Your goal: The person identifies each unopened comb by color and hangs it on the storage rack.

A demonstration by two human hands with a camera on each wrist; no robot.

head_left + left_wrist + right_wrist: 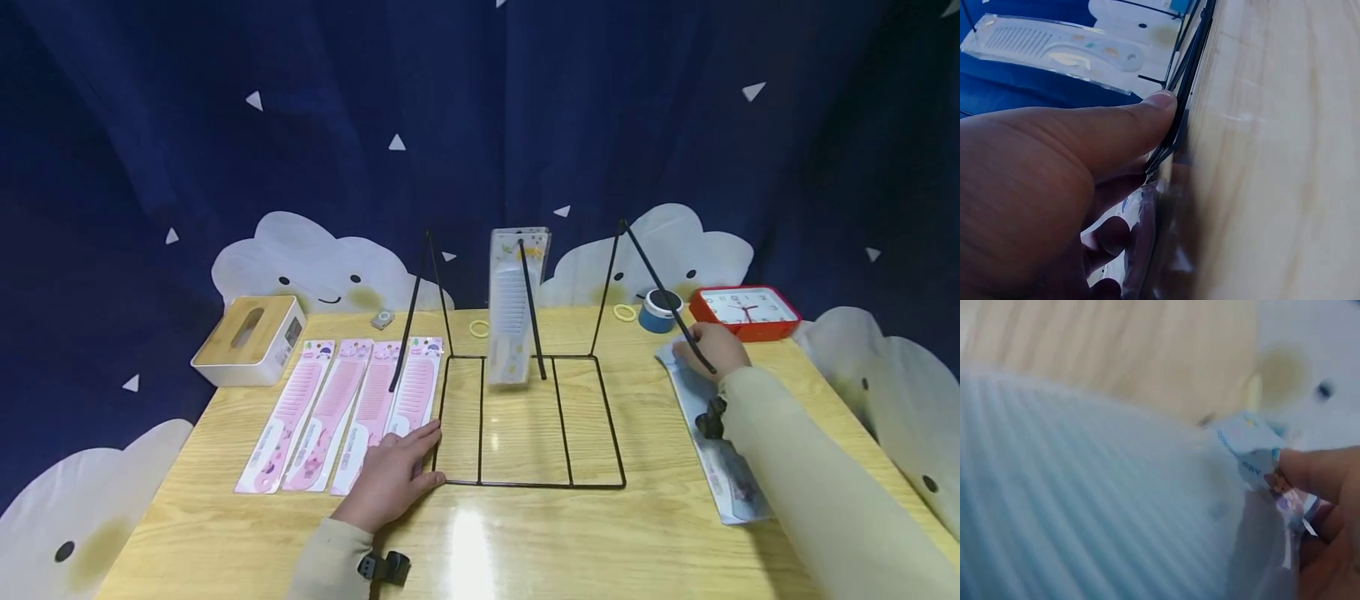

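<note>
Blue comb packet (pixel 716 433) lies flat along the right side of the wooden surface (pixel 525 533), just right of the black wire rack (pixel 525 417); the right hand (pixel 708 350) rests on its far end, and in the right wrist view the fingers (pixel 1310 472) pinch the packet's printed card top, clamped on it. One pale comb packet (pixel 513 308) already hangs on the rack's middle prong; four pink comb packets (pixel 345 408) lie side by side to the left. The left hand (pixel 397 475) lies flat at the rack's near left corner, fingers straight and together, thumb (pixel 1147 112) pressed against the base wire. To do this lift well, I judge the pinch should stay on the card header so the packet hangs straight and does not bend; the left hand should press down firmly on the base, since the light rack could slide or tip; the right prong slants just over the right hand and is easy to knock.
</note>
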